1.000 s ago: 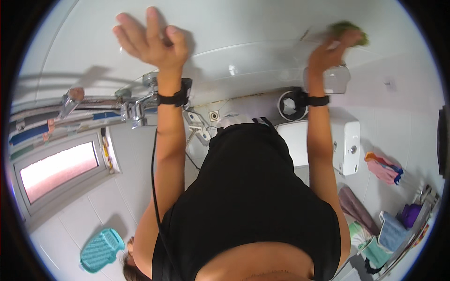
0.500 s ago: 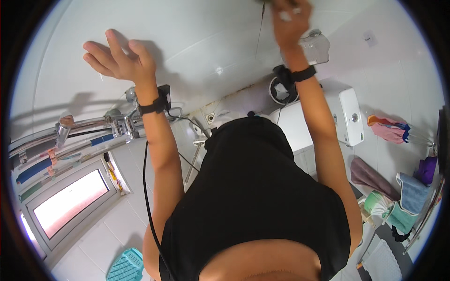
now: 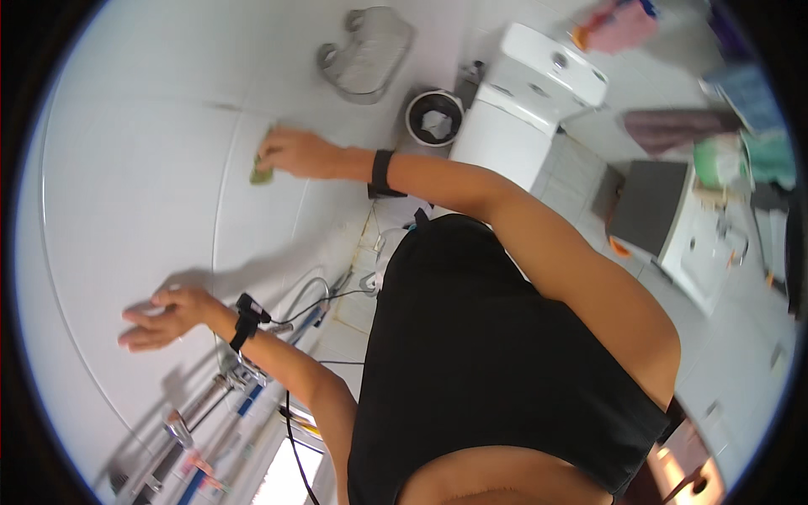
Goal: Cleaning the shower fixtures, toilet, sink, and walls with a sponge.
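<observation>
My right hand is closed on a green scouring pad, which lies against the white tiled wall. Only the pad's edge shows past my fingers. Lower on the left, my left hand is open and empty, its fingers apart, close to the same wall with its shadow beside it. Whether its fingertips touch the tiles I cannot tell. Black bands circle both wrists, and a small black device sits on the left one.
Below my left forearm are a shower rail and taps. A clear wall shelf hangs above a black bin. The white toilet stands right of it, and a washbasin farther right. Black cables hang near my left arm.
The view has turned, swinging the room round. My right hand has come down and left along the wall with the pad. The left hand sits lower in view, still open.
</observation>
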`<state>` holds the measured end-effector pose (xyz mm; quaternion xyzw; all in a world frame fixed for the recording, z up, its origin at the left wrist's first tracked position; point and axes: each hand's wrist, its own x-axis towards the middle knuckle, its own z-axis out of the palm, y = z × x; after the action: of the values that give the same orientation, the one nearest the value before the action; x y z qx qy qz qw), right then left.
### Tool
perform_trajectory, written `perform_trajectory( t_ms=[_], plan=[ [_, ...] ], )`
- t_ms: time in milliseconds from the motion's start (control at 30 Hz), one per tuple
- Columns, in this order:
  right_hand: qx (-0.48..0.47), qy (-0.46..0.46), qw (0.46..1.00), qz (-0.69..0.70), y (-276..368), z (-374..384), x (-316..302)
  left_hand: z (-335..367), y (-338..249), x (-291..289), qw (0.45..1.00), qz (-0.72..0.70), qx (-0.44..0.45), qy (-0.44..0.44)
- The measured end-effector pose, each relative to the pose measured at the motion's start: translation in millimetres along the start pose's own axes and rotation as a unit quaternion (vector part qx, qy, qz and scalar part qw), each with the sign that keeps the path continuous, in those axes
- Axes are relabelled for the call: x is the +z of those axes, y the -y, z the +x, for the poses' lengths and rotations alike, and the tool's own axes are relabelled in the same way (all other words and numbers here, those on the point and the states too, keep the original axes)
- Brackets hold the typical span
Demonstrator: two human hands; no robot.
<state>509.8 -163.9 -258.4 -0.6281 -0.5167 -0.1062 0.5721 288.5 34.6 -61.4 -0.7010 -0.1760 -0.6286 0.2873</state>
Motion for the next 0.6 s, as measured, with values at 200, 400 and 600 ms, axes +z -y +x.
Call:
perform_trajectory(
  t_ms=[200, 400, 600],
  plan=[
    [0.268, 0.253, 0.929, 0.039, -36, -172, -66, 11, -28, -8, 1.0, -0.029, 0.007, -0.006],
    [0.466, 0.218, 0.836, -0.19, -5, -431, -197, 13, -8, -26, 1.0, -0.018, -0.011, 0.013],
    [0.736, 0.224, 0.563, -0.302, 167, -653, -328, -84, -94, -79, 0.915, -0.298, -0.198, 0.184]
  ],
)
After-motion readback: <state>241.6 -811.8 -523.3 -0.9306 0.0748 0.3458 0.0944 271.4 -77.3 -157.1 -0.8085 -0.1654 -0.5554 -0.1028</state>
